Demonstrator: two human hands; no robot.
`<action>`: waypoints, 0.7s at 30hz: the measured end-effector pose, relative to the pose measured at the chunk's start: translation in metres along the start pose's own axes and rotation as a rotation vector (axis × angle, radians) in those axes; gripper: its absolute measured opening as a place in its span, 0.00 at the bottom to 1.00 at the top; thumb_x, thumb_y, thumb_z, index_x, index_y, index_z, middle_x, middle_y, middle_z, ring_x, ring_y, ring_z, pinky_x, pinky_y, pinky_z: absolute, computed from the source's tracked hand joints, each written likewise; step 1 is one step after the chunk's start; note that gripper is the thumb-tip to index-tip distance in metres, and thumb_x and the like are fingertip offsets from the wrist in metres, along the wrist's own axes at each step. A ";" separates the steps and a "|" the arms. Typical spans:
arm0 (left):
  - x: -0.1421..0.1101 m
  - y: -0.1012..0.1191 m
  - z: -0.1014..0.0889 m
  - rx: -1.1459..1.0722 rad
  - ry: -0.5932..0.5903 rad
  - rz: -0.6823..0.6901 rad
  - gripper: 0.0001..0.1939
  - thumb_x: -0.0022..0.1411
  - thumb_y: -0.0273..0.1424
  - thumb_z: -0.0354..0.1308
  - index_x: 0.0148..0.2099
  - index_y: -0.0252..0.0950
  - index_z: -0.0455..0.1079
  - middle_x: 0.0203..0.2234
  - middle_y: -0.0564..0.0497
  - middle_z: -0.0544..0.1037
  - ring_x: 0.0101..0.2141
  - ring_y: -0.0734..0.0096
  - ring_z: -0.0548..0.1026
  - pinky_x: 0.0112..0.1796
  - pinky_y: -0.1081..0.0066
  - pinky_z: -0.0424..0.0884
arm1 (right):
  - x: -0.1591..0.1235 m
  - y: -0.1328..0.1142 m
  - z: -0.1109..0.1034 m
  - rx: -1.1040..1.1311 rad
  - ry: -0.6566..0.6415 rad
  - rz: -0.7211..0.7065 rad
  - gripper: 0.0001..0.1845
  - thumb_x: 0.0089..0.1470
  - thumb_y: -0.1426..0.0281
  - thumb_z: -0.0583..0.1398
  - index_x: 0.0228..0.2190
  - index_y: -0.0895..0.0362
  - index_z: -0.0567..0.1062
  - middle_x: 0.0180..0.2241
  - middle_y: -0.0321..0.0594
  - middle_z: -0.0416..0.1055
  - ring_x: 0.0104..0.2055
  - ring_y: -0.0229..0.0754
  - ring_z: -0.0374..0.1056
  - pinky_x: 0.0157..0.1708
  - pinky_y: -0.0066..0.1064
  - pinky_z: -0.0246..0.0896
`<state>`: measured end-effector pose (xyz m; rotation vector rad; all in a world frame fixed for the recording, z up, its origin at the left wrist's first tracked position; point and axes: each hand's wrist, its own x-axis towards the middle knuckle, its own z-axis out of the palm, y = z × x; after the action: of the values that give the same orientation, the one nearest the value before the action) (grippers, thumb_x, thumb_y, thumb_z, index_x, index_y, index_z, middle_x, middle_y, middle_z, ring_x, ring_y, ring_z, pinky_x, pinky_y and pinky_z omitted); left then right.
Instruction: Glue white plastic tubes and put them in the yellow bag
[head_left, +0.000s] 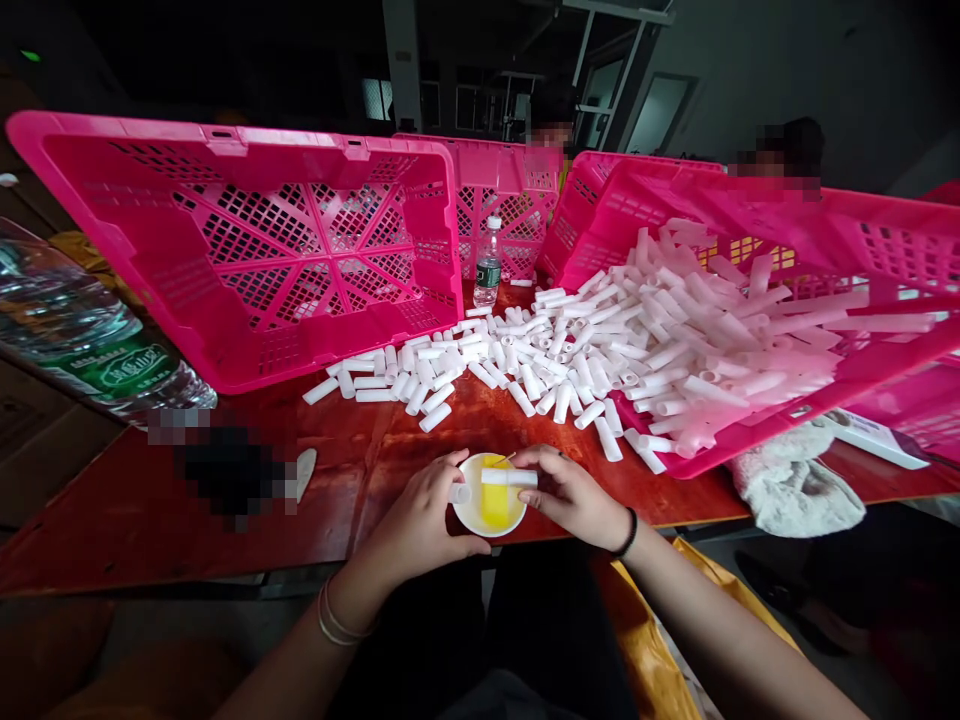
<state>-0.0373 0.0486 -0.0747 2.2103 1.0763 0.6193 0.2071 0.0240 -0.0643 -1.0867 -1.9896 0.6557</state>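
Over a small white bowl at the table's front edge, my right hand pinches a short white tube lying nearly level. My left hand is curled at the bowl's left rim, with another white tube at its fingertips, its open end facing the bowl. Something flat and bright yellow lies in the bowl, partly covered by the right tube. A thin stick-like piece shows at the bowl's far rim. Just beyond my hands spreads a heap of similar white tubes.
A pink crate stands on its side at left; another pink crate at right spills tubes onto the red table. A small water bottle, a large bottle, a pale cloth and a blurred black object surround the workspace. People sit behind the crates.
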 end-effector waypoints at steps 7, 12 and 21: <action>0.003 -0.002 0.004 -0.027 0.049 -0.007 0.45 0.38 0.42 0.73 0.57 0.39 0.60 0.54 0.40 0.69 0.54 0.48 0.68 0.53 0.50 0.65 | -0.007 -0.001 0.005 -0.331 -0.050 -0.152 0.12 0.60 0.75 0.53 0.43 0.56 0.74 0.40 0.48 0.72 0.43 0.47 0.70 0.44 0.42 0.69; 0.002 -0.002 0.003 -0.029 0.032 0.001 0.41 0.37 0.43 0.74 0.52 0.39 0.63 0.55 0.40 0.69 0.54 0.47 0.67 0.53 0.50 0.65 | -0.010 -0.005 0.004 -0.086 -0.024 -0.012 0.09 0.59 0.71 0.56 0.43 0.55 0.71 0.40 0.46 0.72 0.43 0.46 0.71 0.43 0.39 0.70; 0.001 -0.003 0.003 -0.038 0.038 0.027 0.38 0.39 0.43 0.73 0.51 0.39 0.63 0.55 0.41 0.69 0.54 0.48 0.67 0.54 0.50 0.64 | -0.017 -0.012 0.011 -0.163 0.009 -0.104 0.09 0.59 0.73 0.54 0.39 0.56 0.73 0.42 0.47 0.70 0.44 0.46 0.69 0.42 0.40 0.70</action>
<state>-0.0366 0.0498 -0.0789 2.1913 1.0474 0.6908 0.1987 0.0026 -0.0682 -1.0702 -2.1046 0.4397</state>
